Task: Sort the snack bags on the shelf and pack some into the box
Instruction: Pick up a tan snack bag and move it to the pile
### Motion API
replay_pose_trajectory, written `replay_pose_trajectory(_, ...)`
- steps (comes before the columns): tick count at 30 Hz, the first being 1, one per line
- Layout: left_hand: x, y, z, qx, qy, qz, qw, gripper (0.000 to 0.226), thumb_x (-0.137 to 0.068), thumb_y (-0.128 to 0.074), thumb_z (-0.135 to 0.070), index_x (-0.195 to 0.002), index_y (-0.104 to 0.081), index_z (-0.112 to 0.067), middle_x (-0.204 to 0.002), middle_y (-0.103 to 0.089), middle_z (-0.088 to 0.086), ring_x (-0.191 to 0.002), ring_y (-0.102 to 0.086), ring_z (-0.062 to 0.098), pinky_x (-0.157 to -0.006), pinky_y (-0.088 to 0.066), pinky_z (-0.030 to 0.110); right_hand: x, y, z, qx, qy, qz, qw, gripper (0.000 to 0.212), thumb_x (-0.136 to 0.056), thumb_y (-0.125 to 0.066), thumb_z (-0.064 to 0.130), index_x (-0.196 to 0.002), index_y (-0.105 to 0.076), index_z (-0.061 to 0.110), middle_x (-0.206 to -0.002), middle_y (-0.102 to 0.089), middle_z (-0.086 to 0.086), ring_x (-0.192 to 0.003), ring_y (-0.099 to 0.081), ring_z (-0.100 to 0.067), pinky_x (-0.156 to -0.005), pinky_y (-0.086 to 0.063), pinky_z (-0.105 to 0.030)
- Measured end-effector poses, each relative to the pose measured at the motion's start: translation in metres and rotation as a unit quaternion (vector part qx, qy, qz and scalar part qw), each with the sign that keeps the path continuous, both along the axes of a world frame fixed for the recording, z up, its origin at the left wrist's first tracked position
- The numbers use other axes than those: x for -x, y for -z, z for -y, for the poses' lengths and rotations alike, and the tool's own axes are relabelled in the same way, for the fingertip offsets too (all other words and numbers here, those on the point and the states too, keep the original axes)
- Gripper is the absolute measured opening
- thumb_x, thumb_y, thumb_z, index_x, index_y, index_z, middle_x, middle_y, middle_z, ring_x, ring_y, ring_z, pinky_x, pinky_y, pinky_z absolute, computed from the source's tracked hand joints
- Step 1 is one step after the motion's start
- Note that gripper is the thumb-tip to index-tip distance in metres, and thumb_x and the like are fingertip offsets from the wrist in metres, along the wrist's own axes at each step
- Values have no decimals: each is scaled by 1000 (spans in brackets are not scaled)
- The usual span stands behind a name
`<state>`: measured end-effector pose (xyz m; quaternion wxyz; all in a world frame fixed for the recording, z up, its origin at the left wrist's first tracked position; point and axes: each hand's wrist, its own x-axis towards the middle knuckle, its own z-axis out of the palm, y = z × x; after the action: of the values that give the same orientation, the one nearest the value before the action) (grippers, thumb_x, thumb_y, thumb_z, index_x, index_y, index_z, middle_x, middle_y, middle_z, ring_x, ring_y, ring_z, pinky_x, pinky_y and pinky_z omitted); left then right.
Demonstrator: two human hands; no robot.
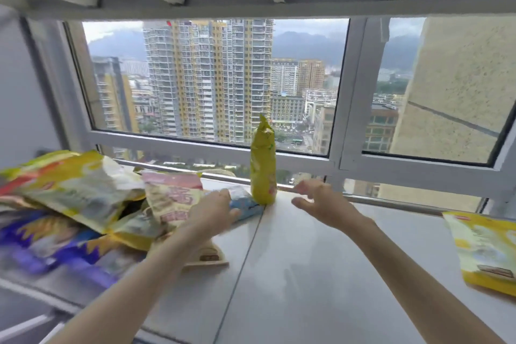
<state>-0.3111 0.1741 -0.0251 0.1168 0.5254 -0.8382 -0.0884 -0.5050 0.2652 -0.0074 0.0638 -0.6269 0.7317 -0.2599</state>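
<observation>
Fingers spread, the right hand (315,201) hovers empty beside the upright yellow-green bag (263,170); the left hand (215,211), also unclenched, rests on the blue bag (245,204) on the shelf (321,274).

A shelf (307,274) is set before a window (212,81). A heap of snack bags (83,204) is piled on its left part. One bag (263,167) is stood upright near the shelf's back edge, about the middle, just right of the heap. Another bag (485,251) is laid flat at the far right, well apart. The left hand (215,212) is placed at the heap's right edge, on a flat packet (245,205); the right hand (318,201) is held just right of the upright bag.
</observation>
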Motion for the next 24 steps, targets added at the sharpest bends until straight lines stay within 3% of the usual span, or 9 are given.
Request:
replay_pose_trajectory(7,-94,6,5,7,-183,-5,983,61,-90,-46,-49,-134,-38,-7,-134,-47,15,-124,-44,31,-97,-41,38,-91,27,56,-164,-73,117,977,38,-93,-47,31,-114,-58,1,-90,-58,-2,-84,-53,-17,-58,-40,-21)
replay_pose_trajectory(11,-105,13,6,-91,-186,-77,975,74,-86,-52,-51,-133,-31,3,-126,-55,14,-113,-56,27,-75,-45,29,-121,47,71,-233,-73,221,944,48,-94,-44,37,-119,-55,-3,-99,-58,-10,-77,-54,-16,-58,-45,-21)
replay_pose_trajectory(13,-106,17,8,-141,-176,-145,963,73,-86,-57,-45,-133,-30,3,-126,-55,14,-112,-56,26,-70,-50,29,-129,55,76,-214,-65,270,937,51,-92,-48,35,-120,-55,-6,-110,-62,-22,-78,-54,-17,-61,-46,-23)
replay_pose_trajectory(14,-106,18,10,-157,-170,-183,955,70,-85,-59,-42,-132,-31,2,-127,-53,14,-113,-55,27,-76,-53,31,-131,58,78,-199,-59,288,935,51,-91,-50,36,-119,-56,-7,-114,-62,-24,-81,-53,-18,-64,-45,-25)
replay_pose_trajectory(16,-110,17,16,-169,-162,-254,938,64,-83,-64,-35,-130,-35,-2,-128,-53,14,-117,-53,27,-91,-50,34,-132,61,80,-180,-55,334,924,46,-89,-55,37,-114,-60,-1,-107,-61,-17,-86,-51,-18,-69,-43,-26)
replay_pose_trajectory(18,-114,14,22,-163,-137,-321,923,58,-81,-67,-30,-127,-39,-7,-124,-57,12,-114,-56,27,-95,-47,34,-131,61,81,-165,-72,402,898,34,-88,-57,35,-108,-63,9,-103,-60,-8,-90,-53,-17,-72,-43,-25)
replay_pose_trajectory(20,-116,7,24,-160,-90,-382,906,46,-82,-67,-25,-119,-43,-12,-113,-62,11,-101,-61,24,-83,-52,33,-130,55,79,-127,-79,460,875,28,-87,-60,29,-109,-59,12,-101,-61,-6,-93,-55,-18,-75,-45,-27)
replay_pose_trajectory(22,-116,0,25,-184,-32,-444,876,35,-84,-65,-19,-112,-45,-19,-99,-62,5,-86,-63,19,-66,-52,27,-124,45,77,-72,-71,509,855,39,-83,-65,25,-116,-49,10,-105,-62,-7,-96,-59,-22,-83,-48,-35)
replay_pose_trajectory(24,-114,-6,26,-203,21,-480,853,28,-84,-64,-16,-103,-48,-27,-93,-61,2,-81,-63,16,-67,-55,32,-116,32,71,-30,-75,548,832,48,-79,-68,24,-119,-45,11,-113,-64,-12,-101,-62,-26,-93,-49,-44)
